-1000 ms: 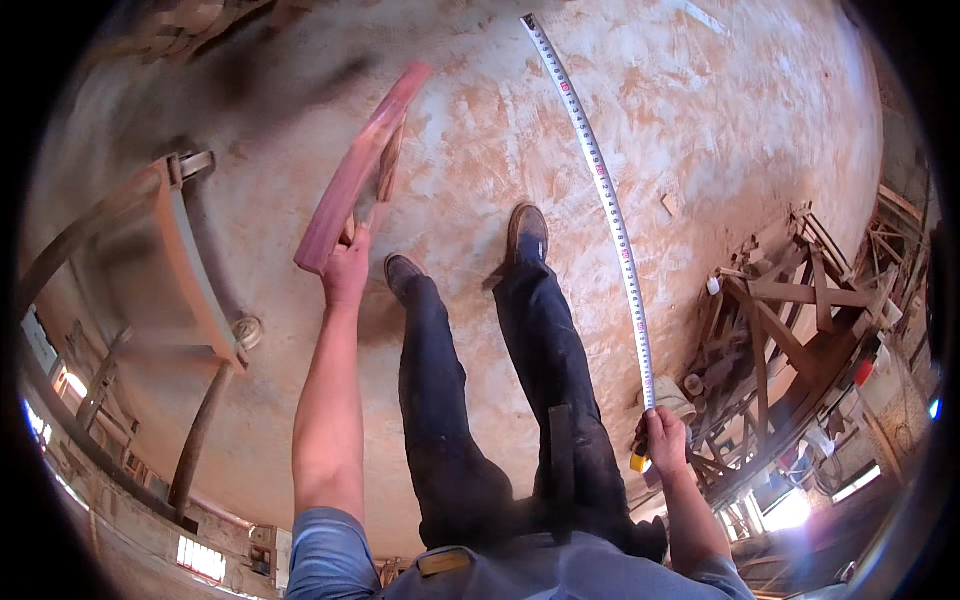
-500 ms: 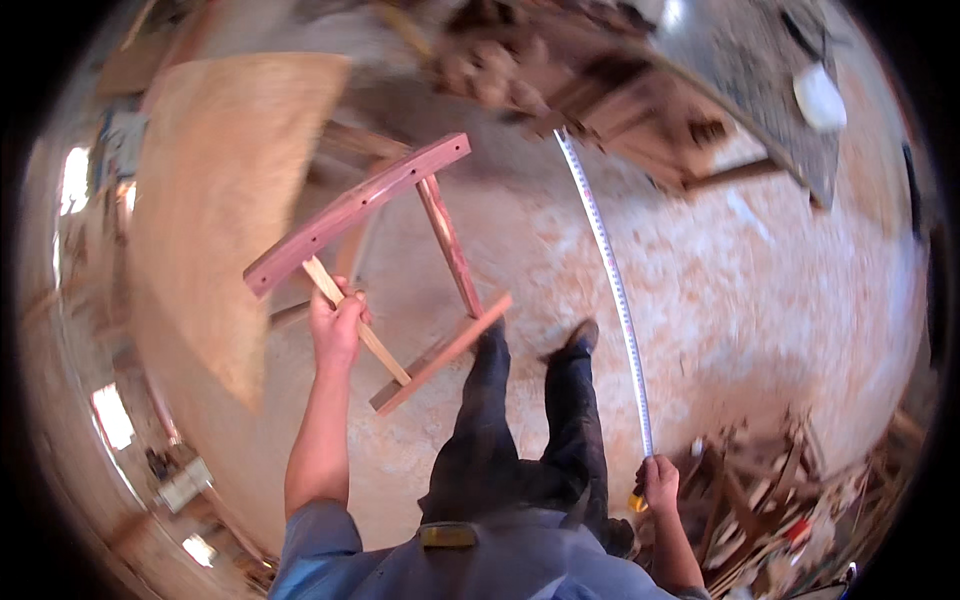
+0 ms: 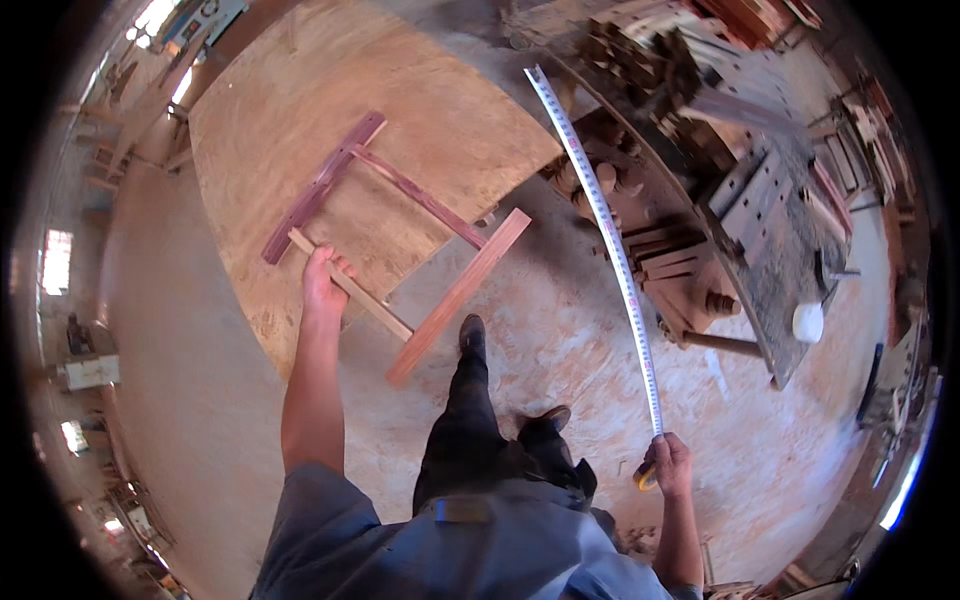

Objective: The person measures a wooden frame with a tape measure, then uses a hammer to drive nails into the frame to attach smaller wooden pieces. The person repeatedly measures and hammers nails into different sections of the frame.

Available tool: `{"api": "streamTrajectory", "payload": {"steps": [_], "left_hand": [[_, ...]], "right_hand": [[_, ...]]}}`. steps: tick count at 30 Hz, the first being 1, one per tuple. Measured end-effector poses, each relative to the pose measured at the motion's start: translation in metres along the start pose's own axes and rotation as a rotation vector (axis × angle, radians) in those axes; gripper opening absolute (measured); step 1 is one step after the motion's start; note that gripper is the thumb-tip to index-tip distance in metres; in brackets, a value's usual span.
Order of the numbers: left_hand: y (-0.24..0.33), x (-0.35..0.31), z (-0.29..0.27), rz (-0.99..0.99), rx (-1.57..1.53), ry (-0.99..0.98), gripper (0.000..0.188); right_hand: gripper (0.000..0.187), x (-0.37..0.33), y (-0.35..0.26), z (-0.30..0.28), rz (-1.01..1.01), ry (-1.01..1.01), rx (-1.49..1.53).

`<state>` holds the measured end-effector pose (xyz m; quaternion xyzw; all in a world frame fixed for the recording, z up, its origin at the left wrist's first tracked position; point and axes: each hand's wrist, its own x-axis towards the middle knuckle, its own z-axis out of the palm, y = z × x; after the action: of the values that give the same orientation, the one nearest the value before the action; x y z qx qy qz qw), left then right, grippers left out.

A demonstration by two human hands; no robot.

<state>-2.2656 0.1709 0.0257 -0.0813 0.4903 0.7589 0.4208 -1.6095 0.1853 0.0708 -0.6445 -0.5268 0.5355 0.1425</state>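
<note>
My left hand [image 3: 325, 278] is closed around the pale rung of a wooden frame [image 3: 455, 302]. Two reddish rails and two rungs make up this frame, which is held tilted in the air, its far rail overlapping the plywood tabletop [image 3: 420, 90] in view. Whether that rail touches the board I cannot tell. In my right hand [image 3: 672, 462] is a tape measure [image 3: 647, 478] with a yellow case, mostly hidden by the fingers. Its long white blade [image 3: 612, 240] sticks out away from me, the free end near the corner between board and workbench.
A dark workbench [image 3: 735, 255] at the right carries wood pieces and a white container [image 3: 808, 322]. Turned wooden parts and slats lie on its lower shelf. My feet stand on a dusty floor [image 3: 600, 350]. Workshop clutter lines the far left wall.
My view has turned, so the plywood board and workbench show more fully. The frame has moved up over the board's edge. Both hands keep their holds, and the tape stays extended.
</note>
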Motion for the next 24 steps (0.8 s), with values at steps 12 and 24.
{"api": "streamTrajectory", "payload": {"steps": [12,24], "left_hand": [[0.039,0.079,0.01,-0.094,0.268,0.162,0.012],[0.054,0.058,0.022,0.145,1.693,0.45,0.04]], "right_hand": [[0.024,0.117,-0.199,0.106,-0.04,-0.299,-0.373],[0.025,0.203,-0.247,0.172,-0.119,-0.539,-0.557]]}}
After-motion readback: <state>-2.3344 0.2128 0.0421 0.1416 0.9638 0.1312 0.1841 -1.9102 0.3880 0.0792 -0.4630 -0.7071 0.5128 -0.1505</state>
